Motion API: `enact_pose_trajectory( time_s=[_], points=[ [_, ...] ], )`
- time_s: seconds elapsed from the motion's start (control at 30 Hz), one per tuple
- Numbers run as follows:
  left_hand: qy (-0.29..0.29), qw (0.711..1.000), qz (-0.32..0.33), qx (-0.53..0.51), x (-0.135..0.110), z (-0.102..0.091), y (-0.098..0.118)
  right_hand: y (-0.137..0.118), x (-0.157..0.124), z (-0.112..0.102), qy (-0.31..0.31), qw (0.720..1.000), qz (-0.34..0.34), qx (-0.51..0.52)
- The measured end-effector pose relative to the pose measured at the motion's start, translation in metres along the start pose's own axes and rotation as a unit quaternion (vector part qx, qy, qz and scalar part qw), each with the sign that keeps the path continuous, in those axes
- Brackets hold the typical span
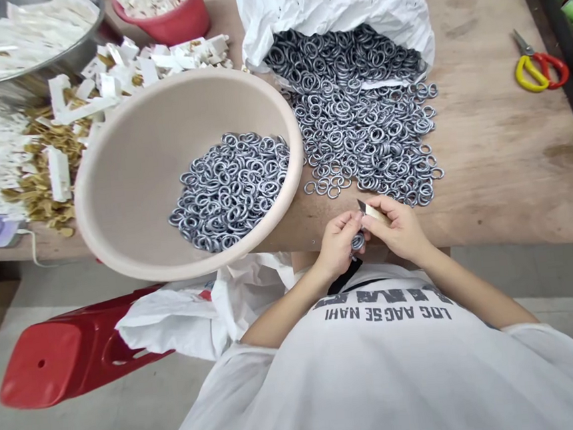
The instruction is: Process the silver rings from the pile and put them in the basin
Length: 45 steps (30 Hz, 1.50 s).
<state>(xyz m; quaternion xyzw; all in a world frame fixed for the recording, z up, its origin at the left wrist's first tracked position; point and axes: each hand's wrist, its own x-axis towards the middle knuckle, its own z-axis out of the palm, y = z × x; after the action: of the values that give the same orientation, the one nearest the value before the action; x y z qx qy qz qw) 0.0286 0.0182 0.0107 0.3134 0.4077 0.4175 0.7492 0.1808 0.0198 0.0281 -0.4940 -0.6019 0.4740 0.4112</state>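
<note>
At the table's front edge, my left hand [340, 242] is closed around a few grey rings [358, 241], which stick out below its fingers. My right hand [398, 226] grips a craft knife [375, 213] with a pale handle and a dark, pointed blade. Its blade is close to the left thumb, and the two hands almost touch. Just beyond them lies a heap of grey rings [370, 134], spilling from a white sack [330, 0]. To the left, a large beige basin [113, 183] holds more of these rings [234, 186].
White and gold-brown pieces [56, 168] cover the table's left side, near a steel bowl [94, 31] and a red tub [184, 20]. Scissors [537, 69] with red and yellow handles lie at right. A red stool [43, 363] stands on the floor below left.
</note>
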Motion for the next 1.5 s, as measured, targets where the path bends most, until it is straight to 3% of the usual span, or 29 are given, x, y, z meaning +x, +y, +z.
enact_pose_trajectory(
  time_s=[0.13, 0.2, 0.37, 0.47, 0.73, 0.87, 0.97, 1.13, 1.2, 1.27, 1.37, 1.5],
  points=[
    [-0.001, 1.000, -0.014, 0.010, -0.001, 0.000, 0.003, 0.003, 0.001, -0.003, 0.031, 0.999, 0.009, 0.030],
    [-0.002, 1.000, -0.019, 0.002, 0.000, 0.001, 0.005, 0.003, -0.002, -0.005, 0.052, 0.998, -0.020, -0.029],
    [0.020, 0.999, -0.020, -0.036, 0.002, 0.001, 0.007, 0.002, -0.011, -0.008, 0.003, 0.976, -0.109, -0.190],
    [0.031, 0.998, -0.024, -0.044, 0.003, 0.002, 0.007, 0.002, -0.013, -0.008, -0.001, 0.967, -0.121, -0.223],
    [0.011, 0.999, -0.038, -0.022, 0.002, 0.000, 0.009, 0.005, -0.008, -0.011, -0.007, 0.968, -0.097, -0.230],
    [-0.049, 0.997, -0.059, 0.009, -0.004, -0.001, 0.008, 0.010, 0.002, -0.018, 0.073, 0.979, -0.021, -0.191],
    [-0.041, 0.998, -0.048, -0.010, -0.008, 0.001, 0.011, 0.008, 0.001, -0.015, 0.091, 0.989, -0.024, -0.113],
    [-0.008, 0.999, 0.032, 0.014, -0.012, 0.010, 0.024, -0.001, -0.008, 0.017, 0.030, 0.989, -0.004, 0.143],
    [0.020, 0.996, 0.091, 0.010, -0.011, 0.019, 0.034, -0.011, -0.002, 0.033, 0.051, 0.977, 0.015, 0.205],
    [0.063, 0.983, 0.171, -0.009, -0.010, 0.029, 0.049, -0.029, 0.011, 0.048, 0.123, 0.970, -0.016, 0.209],
    [0.133, 0.935, 0.330, 0.010, -0.012, 0.035, 0.082, -0.067, 0.040, 0.068, 0.186, 0.955, -0.120, 0.196],
    [0.220, 0.831, 0.455, 0.234, -0.024, 0.009, 0.133, -0.107, 0.087, 0.090, 0.125, 0.941, -0.209, 0.234]
  ],
)
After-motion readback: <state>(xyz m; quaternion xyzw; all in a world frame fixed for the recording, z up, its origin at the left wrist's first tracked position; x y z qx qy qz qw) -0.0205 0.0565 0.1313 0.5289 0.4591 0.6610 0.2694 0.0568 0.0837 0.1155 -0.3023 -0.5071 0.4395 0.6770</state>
